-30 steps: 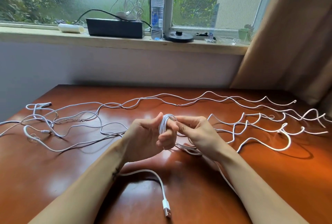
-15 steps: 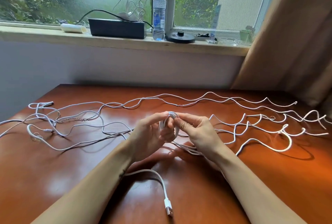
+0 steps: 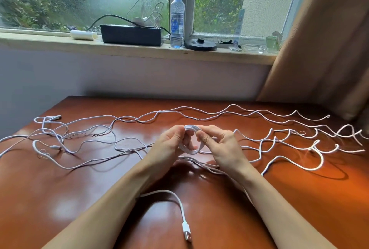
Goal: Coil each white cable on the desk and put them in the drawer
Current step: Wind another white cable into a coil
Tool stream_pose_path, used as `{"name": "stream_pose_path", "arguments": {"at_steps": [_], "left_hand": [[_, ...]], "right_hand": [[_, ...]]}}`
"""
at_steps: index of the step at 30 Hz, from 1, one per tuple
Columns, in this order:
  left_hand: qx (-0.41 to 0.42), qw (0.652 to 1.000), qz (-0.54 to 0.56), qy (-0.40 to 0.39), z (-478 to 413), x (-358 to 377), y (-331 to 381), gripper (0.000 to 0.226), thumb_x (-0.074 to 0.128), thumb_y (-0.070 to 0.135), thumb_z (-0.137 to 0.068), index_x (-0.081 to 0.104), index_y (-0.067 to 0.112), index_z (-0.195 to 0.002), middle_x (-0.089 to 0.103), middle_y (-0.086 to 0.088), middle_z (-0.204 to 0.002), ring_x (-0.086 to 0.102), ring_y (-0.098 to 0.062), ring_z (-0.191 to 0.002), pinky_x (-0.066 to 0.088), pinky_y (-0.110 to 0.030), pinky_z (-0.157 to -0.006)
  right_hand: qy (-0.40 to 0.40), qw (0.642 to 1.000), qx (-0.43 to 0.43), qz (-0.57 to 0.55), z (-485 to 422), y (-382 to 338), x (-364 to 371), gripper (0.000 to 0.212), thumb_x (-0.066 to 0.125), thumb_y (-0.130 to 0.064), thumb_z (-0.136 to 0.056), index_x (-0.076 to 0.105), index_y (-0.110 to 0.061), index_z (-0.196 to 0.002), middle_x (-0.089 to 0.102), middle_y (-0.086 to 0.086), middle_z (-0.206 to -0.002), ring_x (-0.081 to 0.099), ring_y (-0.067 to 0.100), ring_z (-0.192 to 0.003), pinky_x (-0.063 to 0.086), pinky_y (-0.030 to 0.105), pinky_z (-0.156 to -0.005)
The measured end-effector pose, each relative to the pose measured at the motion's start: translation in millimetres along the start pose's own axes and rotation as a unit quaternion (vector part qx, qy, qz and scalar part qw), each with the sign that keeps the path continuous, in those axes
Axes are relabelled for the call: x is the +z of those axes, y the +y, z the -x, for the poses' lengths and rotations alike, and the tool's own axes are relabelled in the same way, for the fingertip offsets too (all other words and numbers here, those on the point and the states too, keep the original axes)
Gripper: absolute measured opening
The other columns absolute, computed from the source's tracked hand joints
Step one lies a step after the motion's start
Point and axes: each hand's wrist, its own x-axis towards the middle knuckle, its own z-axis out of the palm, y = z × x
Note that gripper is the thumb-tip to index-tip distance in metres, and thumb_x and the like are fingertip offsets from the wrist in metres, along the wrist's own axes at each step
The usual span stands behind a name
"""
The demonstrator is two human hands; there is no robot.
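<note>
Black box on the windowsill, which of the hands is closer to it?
Left. The left hand is over the desk, a bit to the right of the black box, holding the cable coil. The right hand pinches the coil's other side, farther right.

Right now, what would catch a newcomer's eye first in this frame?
The left hand and right hand pinch a small white coil over the middle of the desk. Loose white cables sprawl across its far half, edge to edge. A USB plug lies at the near middle, closest to the camera.
</note>
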Motion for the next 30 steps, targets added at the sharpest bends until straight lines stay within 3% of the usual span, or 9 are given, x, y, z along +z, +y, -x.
{"name": "stream_pose_path", "arguments": {"at_steps": [5,10,14,16,20,23,27,30], "left_hand": [[0.074,0.983,-0.17,0.002,-1,-10,-1,0.021,0.053,0.023,-0.101,0.06,0.004,-0.103,0.068,-0.014,-0.084,0.067,-0.023,-0.083,0.06,-0.044,-0.087],[0.126,0.94,-0.318,0.002,-5,-20,-5,0.005,0.061,0.009,-0.1,0.065,0.009,-0.097,0.07,-0.004,-0.087,0.07,-0.021,-0.081,0.061,-0.043,-0.079],[0.175,0.895,-0.411,0.002,-7,-24,-5,0.003,0.072,0.016,-0.094,0.07,0.015,-0.091,0.067,0.007,-0.086,0.064,-0.014,-0.08,0.053,-0.028,-0.065],[0.184,0.884,-0.43,0.009,-6,-23,-5,0.004,0.072,0.017,-0.094,0.072,0.016,-0.09,0.068,0.01,-0.08,0.063,-0.012,-0.072,0.048,-0.023,-0.064],[0.206,0.874,-0.439,0.014,-5,-20,-5,0.007,0.067,0.017,-0.093,0.074,0.016,-0.095,0.07,0.009,-0.08,0.064,-0.013,-0.072,0.049,-0.027,-0.066],[0.211,0.864,-0.456,0.02,-5,-17,-4,0.012,0.061,0.02,-0.092,0.069,0.017,-0.083,0.061,0.012,-0.072,0.056,-0.006,-0.067,0.042,-0.024,-0.063],[0.187,0.878,-0.436,0.058,-4,-12,-1,0.03,0.063,0.008,-0.089,0.06,0.03,-0.07,0.059,0.02,-0.061,0.052,0.002,-0.06,0.036,-0.014,-0.061],[0.164,0.89,-0.418,0.084,-3,-11,1,0.034,0.064,0.007,-0.087,0.06,0.031,-0.063,0.06,0.018,-0.057,0.049,0.0,-0.054,0.036,-0.016,-0.057]], "right_hand": [[-0.007,0.993,-0.033,0.114,0,1,-2,0.022,0.061,-0.027,-0.101,0.075,-0.027,-0.118,0.07,-0.005,-0.101,0.056,0.013,-0.108,0.043,0.023,-0.093],[-0.005,0.986,-0.058,0.155,1,-2,-5,0.021,0.061,-0.021,-0.1,0.074,-0.03,-0.114,0.063,-0.009,-0.089,0.049,0.008,-0.098,0.035,0.012,-0.086],[-0.001,0.978,-0.085,0.189,0,1,-7,0.02,0.063,-0.016,-0.099,0.075,-0.023,-0.113,0.059,-0.02,-0.087,0.046,0.004,-0.094,0.035,0.011,-0.085],[-0.002,0.972,-0.101,0.21,0,4,-7,0.021,0.062,-0.017,-0.099,0.075,-0.022,-0.114,0.058,-0.022,-0.087,0.047,0.008,-0.094,0.036,0.013,-0.084],[-0.002,0.966,-0.122,0.228,0,5,-6,0.023,0.06,-0.02,-0.098,0.075,-0.022,-0.115,0.06,-0.016,-0.089,0.048,0.017,-0.093,0.039,0.019,-0.085],[0.001,0.964,-0.13,0.23,-1,5,-5,0.024,0.059,-0.021,-0.097,0.075,-0.022,-0.114,0.059,-0.016,-0.088,0.048,0.014,-0.091,0.037,0.015,-0.084],[0.003,0.967,-0.131,0.218,-2,2,-5,0.022,0.059,-0.023,-0.098,0.075,-0.023,-0.113,0.058,-0.019,-0.089,0.048,0.001,-0.093,0.035,0.011,-0.084],[-0.003,0.972,-0.124,0.198,-2,-3,-7,0.021,0.058,-0.025,-0.1,0.075,-0.025,-0.112,0.065,-0.011,-0.097,0.055,0.007,-0.1,0.041,0.017,-0.088]]}}
